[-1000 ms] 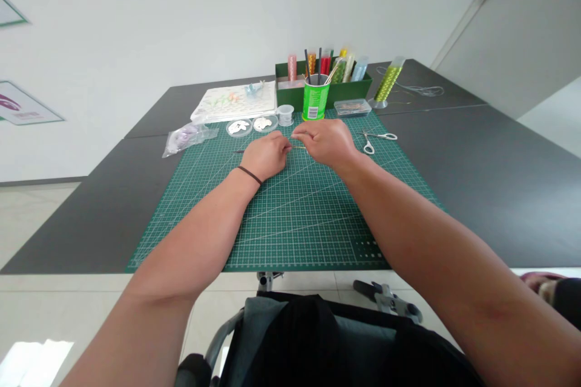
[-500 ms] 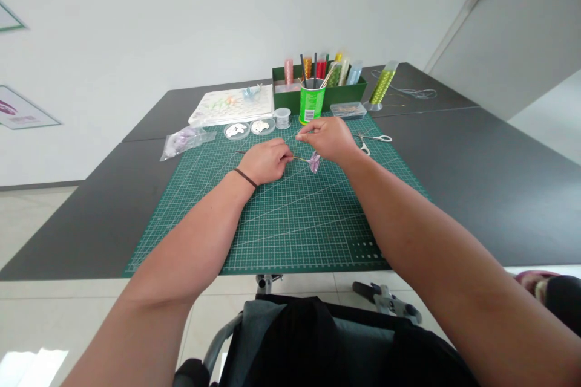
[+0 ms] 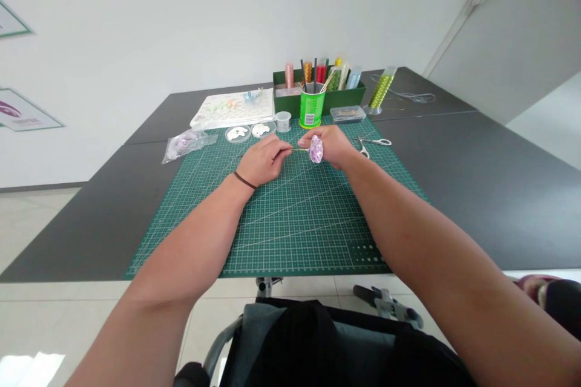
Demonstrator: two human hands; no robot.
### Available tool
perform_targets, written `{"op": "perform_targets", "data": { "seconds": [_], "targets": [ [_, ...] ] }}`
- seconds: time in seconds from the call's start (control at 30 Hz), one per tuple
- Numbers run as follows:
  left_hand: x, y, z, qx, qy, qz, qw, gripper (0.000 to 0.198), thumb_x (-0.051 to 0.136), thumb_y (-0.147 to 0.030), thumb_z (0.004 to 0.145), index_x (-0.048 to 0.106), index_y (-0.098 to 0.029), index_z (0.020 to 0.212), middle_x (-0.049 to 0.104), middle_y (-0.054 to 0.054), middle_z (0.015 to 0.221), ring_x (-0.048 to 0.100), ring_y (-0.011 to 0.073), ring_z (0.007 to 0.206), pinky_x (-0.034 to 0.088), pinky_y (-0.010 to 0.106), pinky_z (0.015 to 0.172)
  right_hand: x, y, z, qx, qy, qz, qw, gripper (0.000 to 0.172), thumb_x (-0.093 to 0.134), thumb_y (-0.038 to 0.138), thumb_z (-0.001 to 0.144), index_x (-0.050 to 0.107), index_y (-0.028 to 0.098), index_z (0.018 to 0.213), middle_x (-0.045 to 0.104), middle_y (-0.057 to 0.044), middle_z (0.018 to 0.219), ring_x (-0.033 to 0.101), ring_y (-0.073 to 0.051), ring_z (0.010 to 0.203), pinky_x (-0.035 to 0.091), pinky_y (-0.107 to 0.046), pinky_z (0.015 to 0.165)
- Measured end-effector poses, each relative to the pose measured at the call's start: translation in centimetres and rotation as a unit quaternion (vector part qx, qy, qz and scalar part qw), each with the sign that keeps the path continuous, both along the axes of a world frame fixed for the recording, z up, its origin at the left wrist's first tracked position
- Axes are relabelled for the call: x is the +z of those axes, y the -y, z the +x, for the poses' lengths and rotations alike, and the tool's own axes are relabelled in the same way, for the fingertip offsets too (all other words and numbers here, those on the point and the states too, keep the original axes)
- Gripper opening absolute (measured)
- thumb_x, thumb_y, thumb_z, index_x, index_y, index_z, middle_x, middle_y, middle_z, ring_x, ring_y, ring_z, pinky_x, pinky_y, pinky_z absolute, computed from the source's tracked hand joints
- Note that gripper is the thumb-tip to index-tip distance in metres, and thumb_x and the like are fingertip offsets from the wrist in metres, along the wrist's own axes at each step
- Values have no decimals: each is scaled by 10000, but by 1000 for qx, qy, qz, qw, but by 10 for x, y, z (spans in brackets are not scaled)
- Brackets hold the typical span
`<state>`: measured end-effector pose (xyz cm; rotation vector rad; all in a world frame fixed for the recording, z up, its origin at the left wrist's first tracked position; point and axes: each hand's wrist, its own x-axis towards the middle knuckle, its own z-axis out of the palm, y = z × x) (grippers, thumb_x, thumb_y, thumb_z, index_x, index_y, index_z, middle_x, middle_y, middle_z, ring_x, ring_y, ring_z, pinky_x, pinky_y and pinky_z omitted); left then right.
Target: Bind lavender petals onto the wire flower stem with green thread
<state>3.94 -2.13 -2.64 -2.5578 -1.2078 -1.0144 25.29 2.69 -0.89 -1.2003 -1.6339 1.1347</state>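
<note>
My left hand (image 3: 264,161) is closed on the thin yellowish stem of a small artificial flower (image 3: 316,149). The pale purple bloom points to the right, away from those fingers. Just behind the bloom is my right hand (image 3: 334,144), its fingers bent together close to the stem. Anything between them is too small or too hidden to make out, and the bloom covers part of that hand. Both hands are above the green cutting mat (image 3: 299,217).
Behind the hands stand a green tin of sticks (image 3: 311,107), a green box (image 3: 347,97) with coloured rolls, and dishes of white pieces (image 3: 237,133). White-handled scissors (image 3: 376,141) lie right, a plastic bag (image 3: 186,144) left. A white board (image 3: 213,110) lies at the back.
The flower has turned so its bloom faces me more and sits slightly higher. My right hand has lowered from above the stem to behind the bloom. My left hand keeps its grip.
</note>
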Motion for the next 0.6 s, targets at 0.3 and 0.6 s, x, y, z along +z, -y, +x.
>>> {"op": "perform_targets", "data": {
  "seconds": [0.3,0.6],
  "targets": [
    [-9,-16,-2,132,170,16,976,71,610,-232,1039,682,-227,1034,748,59,973,677,216,914,576,397,871,2,10,-10,26,61,31,997,109,826,265,841,766,196,781,463,76,548,378,-108,544,313,-306,586],
    [-11,-17,3,187,175,-40,966,77,604,-173,1021,672,-205,1002,755,82,1003,699,233,988,580,428,928,13,30,-21,62,175,153,971,122,734,243,908,828,203,842,548,44,571,458,-120,581,374,-314,650]
  ]
}}
